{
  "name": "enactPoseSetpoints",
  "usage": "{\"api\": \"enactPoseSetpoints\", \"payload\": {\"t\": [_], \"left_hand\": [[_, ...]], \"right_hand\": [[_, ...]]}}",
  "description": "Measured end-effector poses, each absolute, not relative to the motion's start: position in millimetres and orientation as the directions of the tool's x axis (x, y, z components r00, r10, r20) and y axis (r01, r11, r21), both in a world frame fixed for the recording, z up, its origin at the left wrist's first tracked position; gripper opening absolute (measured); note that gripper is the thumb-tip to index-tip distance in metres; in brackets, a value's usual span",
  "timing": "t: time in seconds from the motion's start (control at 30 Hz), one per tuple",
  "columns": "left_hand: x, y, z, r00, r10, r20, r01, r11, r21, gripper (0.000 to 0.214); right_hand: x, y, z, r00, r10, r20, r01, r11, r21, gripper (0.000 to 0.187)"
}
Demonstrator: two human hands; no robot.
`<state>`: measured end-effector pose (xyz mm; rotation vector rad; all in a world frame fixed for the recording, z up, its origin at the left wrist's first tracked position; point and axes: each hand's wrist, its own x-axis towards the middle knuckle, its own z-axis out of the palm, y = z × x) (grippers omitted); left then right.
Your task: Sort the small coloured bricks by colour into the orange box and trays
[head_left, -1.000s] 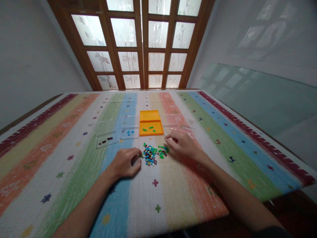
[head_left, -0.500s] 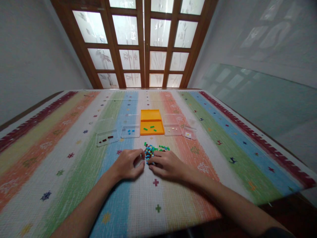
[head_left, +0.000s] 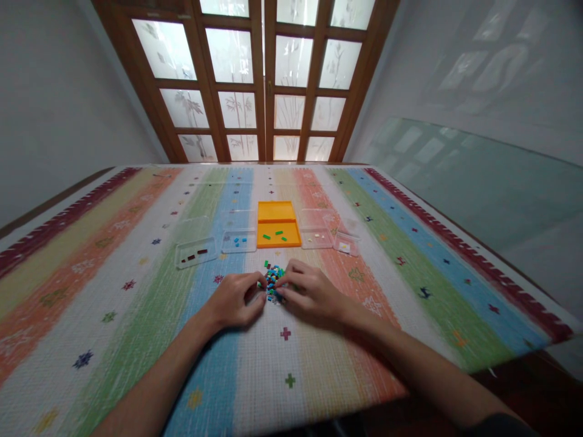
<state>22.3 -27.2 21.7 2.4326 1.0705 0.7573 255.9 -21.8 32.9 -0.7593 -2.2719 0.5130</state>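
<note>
A small pile of mixed toy building bricks (head_left: 274,274), mostly blue, green, brown and white, lies on the cloth between my hands. My left hand (head_left: 239,298) rests at the pile's left edge, thumb and curved fingers apart, with a green brick close by its fingertips. From the right, my right hand (head_left: 312,290) reaches over the pile. Its bent fingers are apart and their tips touch the bricks; its palm hides the pile's right part. I see no brick held in either hand.
Beyond the pile stand an open orange case (head_left: 279,234) with green bricks, a clear box (head_left: 197,252) with brown ones, another clear box (head_left: 239,241) with blue ones, and two clear boxes at right (head_left: 317,238) with pale pieces. A striped tablecloth (head_left: 264,364) covers the table.
My right hand has lifted and bent its fingers more, shifting slightly over the pile's right side and covering the green bricks there. My left hand stays almost still.
</note>
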Motion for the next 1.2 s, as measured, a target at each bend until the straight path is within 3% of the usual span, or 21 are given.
{"api": "enactPoseSetpoints", "payload": {"t": [0.23,0.37,0.6,0.8,1.03,1.2], "left_hand": [[20.9,-26.8,24.6,0.561,0.762,0.323,0.553,-0.636,0.538,0.012],[20.6,-26.2,24.1,0.56,0.758,0.333,0.555,-0.642,0.529,0.013],[20.4,-25.9,24.5,0.557,0.765,0.323,0.553,-0.632,0.543,0.014],[20.0,-25.9,25.8,0.561,0.765,0.316,0.563,-0.633,0.532,0.015],[19.9,-25.9,24.4,0.55,0.769,0.325,0.569,-0.63,0.528,0.015],[20.8,-25.3,23.3,0.539,0.776,0.328,0.588,-0.625,0.513,0.016]], "right_hand": [[332.2,28.9,62.1,-0.346,0.819,0.458,0.696,0.551,-0.46,0.02],[378.1,48.2,61.8,-0.272,0.88,0.389,0.846,0.411,-0.34,0.019],[400.4,59.5,45.7,-0.314,0.929,0.197,0.917,0.351,-0.189,0.02],[397.7,56.1,45.8,-0.302,0.94,0.159,0.946,0.315,-0.069,0.027],[402.3,55.0,48.7,-0.25,0.939,0.238,0.954,0.281,-0.104,0.026],[384.0,53.2,48.6,-0.272,0.89,0.367,0.899,0.371,-0.233,0.025]]}}
